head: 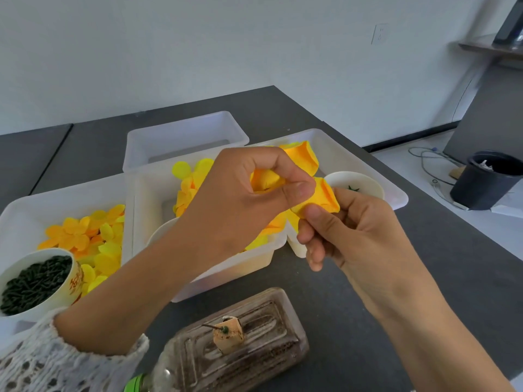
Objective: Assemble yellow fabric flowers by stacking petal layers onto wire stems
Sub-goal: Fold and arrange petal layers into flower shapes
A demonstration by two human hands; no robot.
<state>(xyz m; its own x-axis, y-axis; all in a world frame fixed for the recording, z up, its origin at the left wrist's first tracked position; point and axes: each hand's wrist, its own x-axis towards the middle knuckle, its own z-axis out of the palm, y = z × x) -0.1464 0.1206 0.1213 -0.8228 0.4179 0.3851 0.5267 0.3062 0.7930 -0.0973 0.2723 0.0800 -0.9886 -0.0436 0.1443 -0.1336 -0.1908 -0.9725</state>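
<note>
My left hand (243, 193) and my right hand (348, 230) meet above the trays and both pinch one yellow-orange fabric flower (322, 195). The left thumb and fingers curl round its petals on the left side; the right thumb and forefinger hold its lower right part. Any wire stem in the flower is hidden by my fingers. Loose yellow petal layers (85, 239) fill the left tray (19, 213). More petals (189, 182) lie in the middle tray (226, 275). A short dark stem (215, 327) pokes from a tan block on a lying bottle.
A bowl of dark green stem pieces (36, 281) stands at the left. An empty white tray (184, 137) sits behind. A small white cup (356, 185) with a green piece rests in the right tray (396, 196). The sand-filled bottle (240, 343) lies near me. A black bin (486, 179) stands on the floor.
</note>
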